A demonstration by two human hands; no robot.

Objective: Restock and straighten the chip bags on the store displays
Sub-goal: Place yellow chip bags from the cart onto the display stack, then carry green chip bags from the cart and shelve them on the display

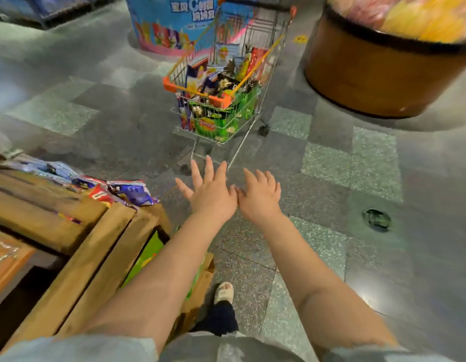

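Observation:
A small wire shopping cart (249,61) with orange corners stands on the floor ahead, packed with chip bags (221,118), green ones lowest. My left hand (209,190) and my right hand (259,193) are stretched forward side by side, below and short of the cart, thumbs nearly touching. Both hold nothing; the left fingers are spread straight, the right ones slightly bent. More chip bags (130,192), purple and red, lie on top of the wooden display (96,252) at my left.
A round brown tub display (378,74) of yellow packets stands at the far right, a blue round display (169,22) behind the cart. A dark floor drain (377,219) sits to the right. My foot (223,292) is on the tiled floor beside the wooden display.

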